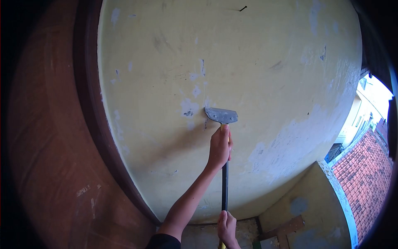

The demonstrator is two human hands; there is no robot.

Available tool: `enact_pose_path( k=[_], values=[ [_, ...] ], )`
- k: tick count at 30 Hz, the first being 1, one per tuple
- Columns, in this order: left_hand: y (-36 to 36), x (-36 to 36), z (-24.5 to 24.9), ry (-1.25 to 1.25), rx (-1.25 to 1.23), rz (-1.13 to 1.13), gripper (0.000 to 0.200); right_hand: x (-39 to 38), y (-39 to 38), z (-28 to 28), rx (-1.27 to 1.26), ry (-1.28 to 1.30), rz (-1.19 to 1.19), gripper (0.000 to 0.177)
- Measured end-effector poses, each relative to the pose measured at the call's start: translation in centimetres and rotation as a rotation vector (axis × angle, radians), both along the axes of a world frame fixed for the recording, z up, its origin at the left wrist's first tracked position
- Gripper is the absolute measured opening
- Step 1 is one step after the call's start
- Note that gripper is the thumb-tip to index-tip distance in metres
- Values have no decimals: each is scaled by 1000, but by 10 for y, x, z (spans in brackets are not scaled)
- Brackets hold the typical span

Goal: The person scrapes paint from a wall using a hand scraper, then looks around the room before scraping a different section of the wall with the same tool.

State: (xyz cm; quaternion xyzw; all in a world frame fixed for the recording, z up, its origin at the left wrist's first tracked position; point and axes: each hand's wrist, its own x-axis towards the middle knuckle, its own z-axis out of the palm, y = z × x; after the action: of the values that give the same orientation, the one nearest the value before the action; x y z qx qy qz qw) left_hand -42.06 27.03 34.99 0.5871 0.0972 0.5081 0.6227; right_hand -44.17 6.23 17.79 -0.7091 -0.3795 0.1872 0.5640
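A long-handled scraper has a wide grey metal blade (pixel 222 115) that lies against the yellowish wall (pixel 265 74), beside a patch of bare pale plaster. My left hand (pixel 219 147) is closed round the upper handle just below the blade, with its thumb pointing up along it. Lower down, near the bottom edge of the view, my right hand (pixel 227 228) grips the same handle. Between my two hands the black shaft (pixel 224 186) stands nearly upright.
A nail (pixel 243 8) sticks out of the wall at the top. On the left is a brown door (pixel 45 124) with a dark frame (pixel 89 95). A low wall (pixel 306 203) stands at lower right, with a red tiled roof (pixel 365 166) beyond it.
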Motion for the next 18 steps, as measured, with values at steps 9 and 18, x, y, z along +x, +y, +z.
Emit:
enact_pose_path(
  k=[9, 18],
  values=[
    [4, 1, -4, -35, -11, 1, 43, 5, 6, -8, -7, -32, -12, 46],
    [8, -2, 16, -28, 10, -10, 44, 5, 15, 5, 17, -26, 18, 45]
  ],
)
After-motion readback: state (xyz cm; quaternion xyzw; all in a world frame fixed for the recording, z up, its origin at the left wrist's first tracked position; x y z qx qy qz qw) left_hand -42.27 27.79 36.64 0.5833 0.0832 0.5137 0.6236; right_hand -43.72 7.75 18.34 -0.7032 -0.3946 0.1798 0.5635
